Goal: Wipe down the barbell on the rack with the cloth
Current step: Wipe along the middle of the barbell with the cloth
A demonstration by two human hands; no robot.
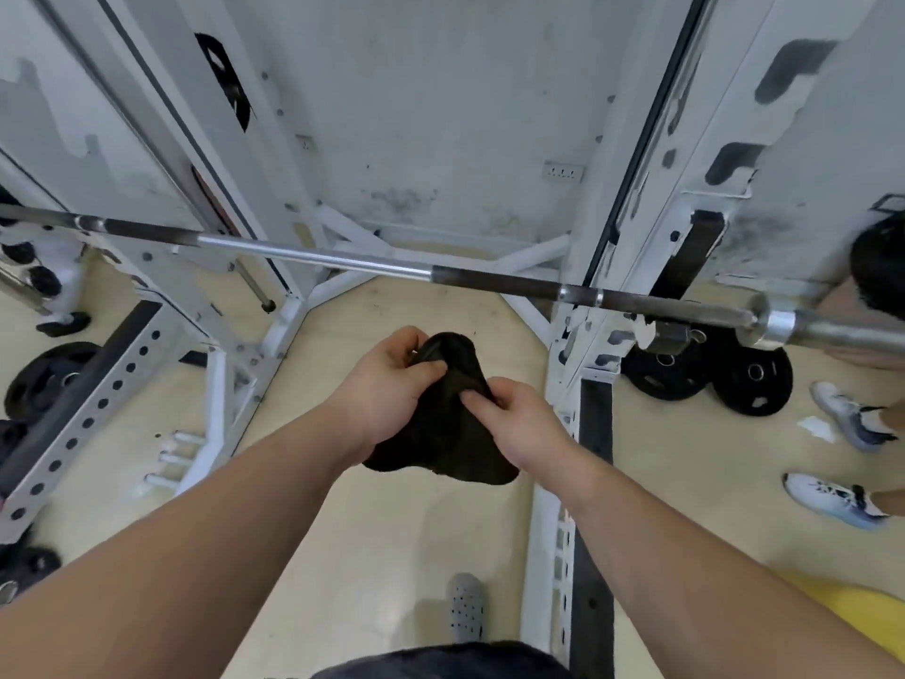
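Note:
A long steel barbell (313,254) lies across the white rack (578,335), running from the left edge down to its thick sleeve at the right. Its middle is shiny and the knurled parts are dark. Below the bar, at the centre of the view, a dark cloth (440,433) is bunched between both hands. My left hand (387,389) grips its upper left part with the fingers curled in. My right hand (519,428) pinches its right side. Both hands are nearer to me than the bar and do not touch it.
Black weight plates lean at the rack's right foot (710,379) and lie at the left (44,379). Another person stands at the right, with white shoes (832,497) on the beige floor. A perforated upright (73,433) slants at the left. My grey shoe (465,605) is below.

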